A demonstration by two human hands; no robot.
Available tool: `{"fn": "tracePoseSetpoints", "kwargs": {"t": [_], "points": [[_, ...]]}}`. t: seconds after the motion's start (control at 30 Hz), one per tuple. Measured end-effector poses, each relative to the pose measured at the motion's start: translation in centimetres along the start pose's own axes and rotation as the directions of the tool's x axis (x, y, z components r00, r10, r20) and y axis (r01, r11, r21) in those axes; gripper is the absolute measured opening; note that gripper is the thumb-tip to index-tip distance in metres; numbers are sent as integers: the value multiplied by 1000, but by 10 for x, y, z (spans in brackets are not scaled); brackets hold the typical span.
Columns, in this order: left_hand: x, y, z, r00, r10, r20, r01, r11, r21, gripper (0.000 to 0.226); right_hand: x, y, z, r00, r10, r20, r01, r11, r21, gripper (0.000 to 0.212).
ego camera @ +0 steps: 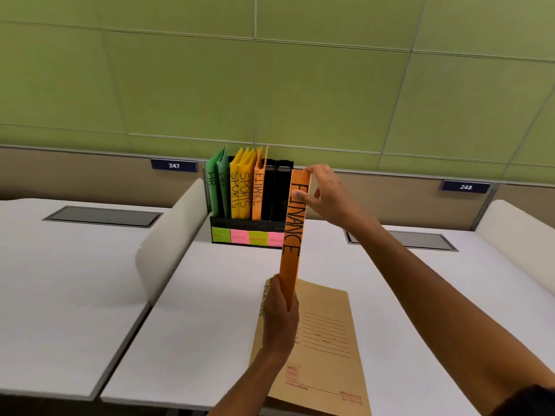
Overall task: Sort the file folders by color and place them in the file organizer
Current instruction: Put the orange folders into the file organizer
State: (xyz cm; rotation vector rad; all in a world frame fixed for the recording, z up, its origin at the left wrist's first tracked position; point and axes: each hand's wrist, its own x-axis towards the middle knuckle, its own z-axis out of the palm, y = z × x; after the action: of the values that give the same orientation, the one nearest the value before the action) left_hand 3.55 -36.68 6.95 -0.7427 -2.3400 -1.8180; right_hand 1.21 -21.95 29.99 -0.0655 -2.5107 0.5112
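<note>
Orange card, lettered FINANCE in black down its spine, is being held upright between a person's two hands. The left hand (280, 310) is gripping the lower end of this orange folder (292, 232), fingers curled round its edge. The right hand (326, 190) is pinching the upper end, thumb on the near face over the first letters and fingers behind the top corner. The folder is standing edge-on to the camera, raised above the surface and just in front of the organizer's right side.

Beneath the left hand a tan paper folder (324, 352) is lying flat on the white surface (210, 310), printed lines facing up.

Behind, a black file organizer (249, 226) is standing against the rear partition. From left to right its slots are holding two green folders (217, 187) marked HR, yellow folders (240, 187) marked SPORTS, and a second orange FINANCE folder (258, 190); the right slots are showing only black dividers. Green and pink sticky labels (247, 236) are running along its front.

A green panelled wall (270, 70) is rising behind, with number plates 247 (174, 165) and 248 (465, 187).
</note>
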Motion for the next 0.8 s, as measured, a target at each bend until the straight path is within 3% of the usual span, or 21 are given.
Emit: {"fn": "tracePoseSetpoints", "kwargs": {"t": [0.2,0.33,0.53,0.8], "points": [[8,-18,-29,999,24,-49,-23,1000,8,27,23,-33,8,991,-109,72,116,988,-104,41],[21,-17,-33,998,-11,-69,16,997,79,54,35,-42,20,989,-146,26,148,983,-106,41],[51,-23,-31,998,4,-69,5,992,129,76,55,-42,36,991,-129,-20,128,991,-29,45],[104,-45,-9,1000,17,-22,-11,974,226,85,110,-8,37,995,-59,79,61,998,-18,46]]}}
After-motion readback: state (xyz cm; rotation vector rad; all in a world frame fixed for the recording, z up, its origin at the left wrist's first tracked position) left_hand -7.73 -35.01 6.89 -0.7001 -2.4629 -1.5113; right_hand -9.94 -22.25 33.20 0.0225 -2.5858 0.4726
